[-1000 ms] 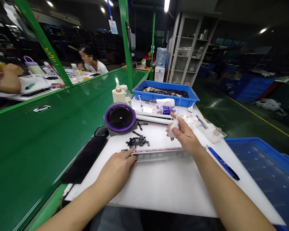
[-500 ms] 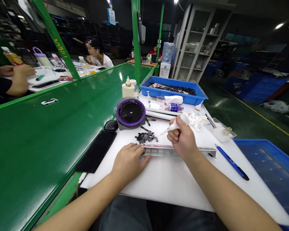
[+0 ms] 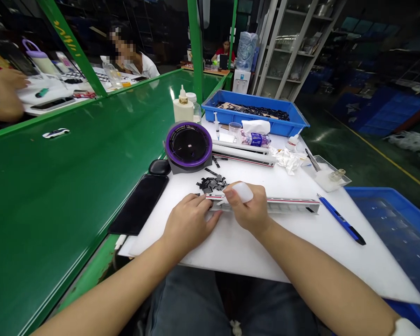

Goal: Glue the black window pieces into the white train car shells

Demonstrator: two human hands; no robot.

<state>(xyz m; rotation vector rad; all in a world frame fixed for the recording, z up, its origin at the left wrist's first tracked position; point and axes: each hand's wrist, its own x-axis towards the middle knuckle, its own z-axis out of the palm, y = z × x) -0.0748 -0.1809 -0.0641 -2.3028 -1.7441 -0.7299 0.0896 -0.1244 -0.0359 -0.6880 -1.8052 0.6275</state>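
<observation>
My left hand (image 3: 188,221) is closed on the left end of a long white model train shell (image 3: 292,206) with a red stripe, steadying it on the white board (image 3: 227,247). In my right hand (image 3: 252,211) is a small white squeeze bottle (image 3: 244,191), tilted with its nozzle pointing down and left at the shell's left end. The fingers wrap round the bottle; whether the tip touches the shell I cannot tell. A heap of small black pieces (image 3: 211,184) lies just beyond the shell. Further back rest other white train shells (image 3: 248,155).
A round purple-rimmed fan (image 3: 189,144) stands at the back left, beside a black phone (image 3: 140,205). A blue tray of black parts (image 3: 297,122) is at the far end. To the right are a blue pen (image 3: 341,219), crumpled tissue (image 3: 289,161) and tweezers (image 3: 312,159).
My right hand has brought the bottle down and left to the shell's left end. The left hand keeps its hold. The camera view has tipped downward slightly.
</observation>
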